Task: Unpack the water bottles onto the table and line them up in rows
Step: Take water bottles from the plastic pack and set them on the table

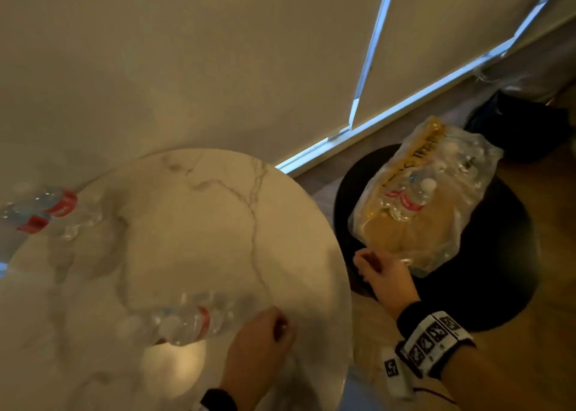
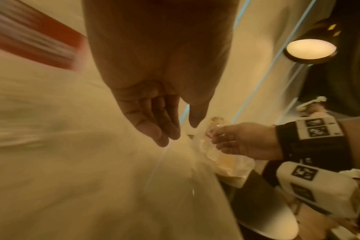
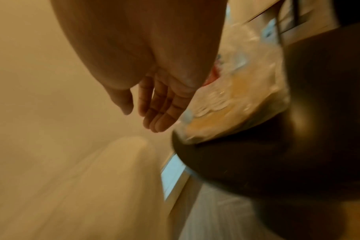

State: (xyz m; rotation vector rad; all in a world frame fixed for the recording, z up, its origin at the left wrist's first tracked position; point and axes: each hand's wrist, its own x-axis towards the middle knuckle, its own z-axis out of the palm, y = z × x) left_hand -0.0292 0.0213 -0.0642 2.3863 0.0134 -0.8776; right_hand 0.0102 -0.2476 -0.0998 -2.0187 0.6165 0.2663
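A pale wall (image 1: 187, 52) with blinds (image 1: 452, 36) backs a round marble table (image 1: 202, 239); beside it a black stool (image 1: 486, 286) stands on wood floor (image 1: 548, 364). The torn plastic pack (image 1: 436, 198), bottles inside, lies on the stool. Blurred water bottles (image 1: 187, 320) sit at the table's near and far-left edges. The right hand (image 1: 383, 273) hangs empty, fingers relaxed, beside the pack; the left hand (image 1: 258, 342) hovers empty, fingers loose, over the near edge
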